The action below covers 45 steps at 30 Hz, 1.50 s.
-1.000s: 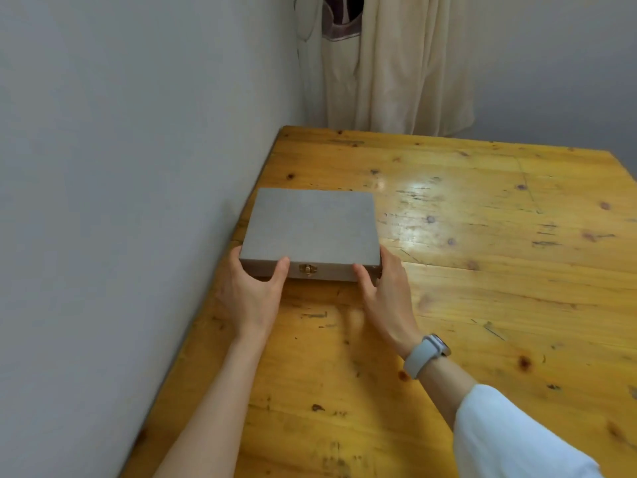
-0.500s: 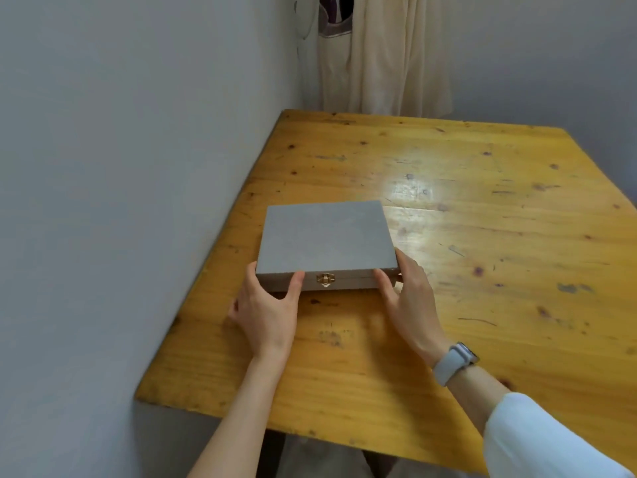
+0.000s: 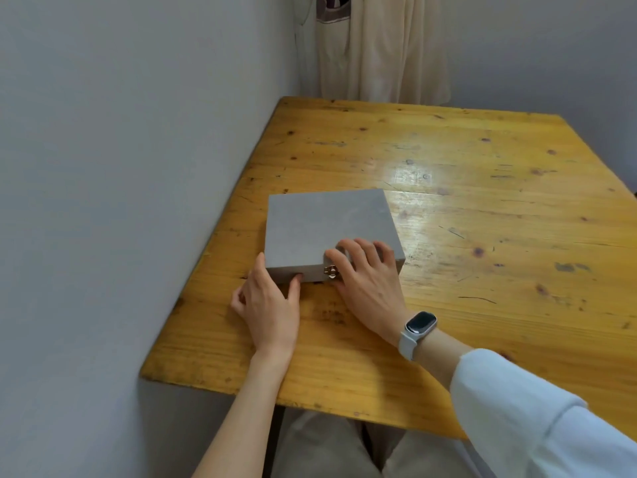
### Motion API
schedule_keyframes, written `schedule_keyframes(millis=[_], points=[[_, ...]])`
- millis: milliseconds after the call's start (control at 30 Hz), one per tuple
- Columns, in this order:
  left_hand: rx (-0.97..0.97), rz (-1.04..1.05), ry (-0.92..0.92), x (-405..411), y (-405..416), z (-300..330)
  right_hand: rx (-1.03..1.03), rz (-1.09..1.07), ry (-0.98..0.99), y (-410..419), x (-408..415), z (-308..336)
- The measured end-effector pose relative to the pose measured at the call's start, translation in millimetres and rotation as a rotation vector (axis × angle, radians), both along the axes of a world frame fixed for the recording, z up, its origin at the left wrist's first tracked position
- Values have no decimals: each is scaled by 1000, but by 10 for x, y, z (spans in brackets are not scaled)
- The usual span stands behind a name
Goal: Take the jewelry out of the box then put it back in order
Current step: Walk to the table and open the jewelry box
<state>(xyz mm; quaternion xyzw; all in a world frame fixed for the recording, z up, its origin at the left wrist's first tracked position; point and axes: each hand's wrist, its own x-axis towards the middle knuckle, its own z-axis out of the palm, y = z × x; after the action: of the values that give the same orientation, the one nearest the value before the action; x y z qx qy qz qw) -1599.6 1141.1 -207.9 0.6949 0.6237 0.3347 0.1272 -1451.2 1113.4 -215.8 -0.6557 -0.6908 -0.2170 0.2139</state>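
Observation:
A flat grey jewelry box (image 3: 317,225) lies closed on the wooden table (image 3: 482,208), near its left edge. A small brass clasp (image 3: 331,271) sits on the box's front face. My left hand (image 3: 270,301) grips the front left corner, thumb pressed against the front face. My right hand (image 3: 368,281) rests on the lid's front right part, fingers spread over the top, thumb beside the clasp. No jewelry shows; the inside of the box is hidden.
A grey wall (image 3: 120,201) runs along the table's left side. Cream cloth (image 3: 382,50) hangs behind the far edge. The table's near edge (image 3: 310,405) is close to my lap. A watch (image 3: 418,327) is on my right wrist.
The box has been pulled closer to the near edge. My right hand moved from the box's front right corner up onto the lid, next to the clasp. My left hand kept its corner grip.

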Motion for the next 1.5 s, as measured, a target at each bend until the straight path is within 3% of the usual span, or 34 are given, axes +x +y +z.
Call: schedule_keyframes(millis=[133, 233, 367, 533, 633, 900, 1100, 1333, 1500], points=[[2, -1, 17, -11, 7, -24, 38, 27, -158, 52, 52, -8], [2, 1, 23, -8, 4, -30, 29, 60, -168, 7, 86, 42], [-9, 13, 1, -7, 13, -24, -8, 86, 48, -38, 94, 135], [-71, 62, -6, -13, 42, 2, -49, -185, 382, -203, 133, 90], [-89, 54, -44, -15, 47, 4, -97, -184, 456, -226, 111, 44], [125, -12, -145, 80, 304, 372, 181, -78, 597, -7, 205, 477], [268, -55, -93, 408, 884, 823, 229, -81, 483, 539, 417, 806], [408, -208, 80, 501, 1685, 1013, 85, -192, 285, 1142, 693, 965], [332, -392, -56, 481, 1975, 1119, 39, -219, 249, 1378, 824, 987]])
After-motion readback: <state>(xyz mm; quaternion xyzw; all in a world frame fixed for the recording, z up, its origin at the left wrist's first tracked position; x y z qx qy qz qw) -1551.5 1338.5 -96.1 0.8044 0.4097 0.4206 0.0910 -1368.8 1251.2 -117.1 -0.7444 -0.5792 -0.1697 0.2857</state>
